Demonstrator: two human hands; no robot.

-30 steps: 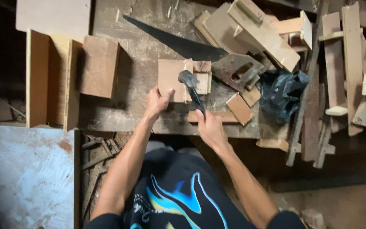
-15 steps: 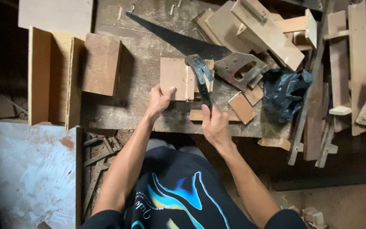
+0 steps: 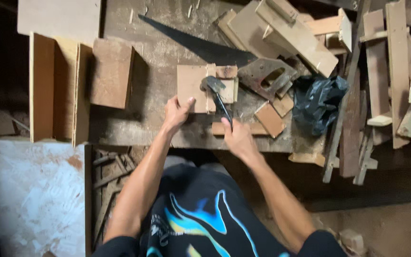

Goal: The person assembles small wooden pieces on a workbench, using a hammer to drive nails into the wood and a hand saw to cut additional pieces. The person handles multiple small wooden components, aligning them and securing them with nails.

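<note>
- On the desk (image 3: 167, 52), near its front edge, my left hand (image 3: 176, 110) presses the flat wooden board (image 3: 192, 85), fingers spread over its near-left corner.
- My right hand (image 3: 236, 138) has its fingers wrapped tight round the hammer (image 3: 217, 97); its head rests on the board's right side.
- Just beyond lies a handsaw (image 3: 205, 47), with a black bag (image 3: 317, 102) to the right.

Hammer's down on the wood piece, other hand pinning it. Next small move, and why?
Probably lift the hammer for another short tap on the same spot. Its head rests on the small wood piece, the right hand grips the handle's end, and the left hand pins the piece's near edge to the bench, fingers clear of the head.
</note>
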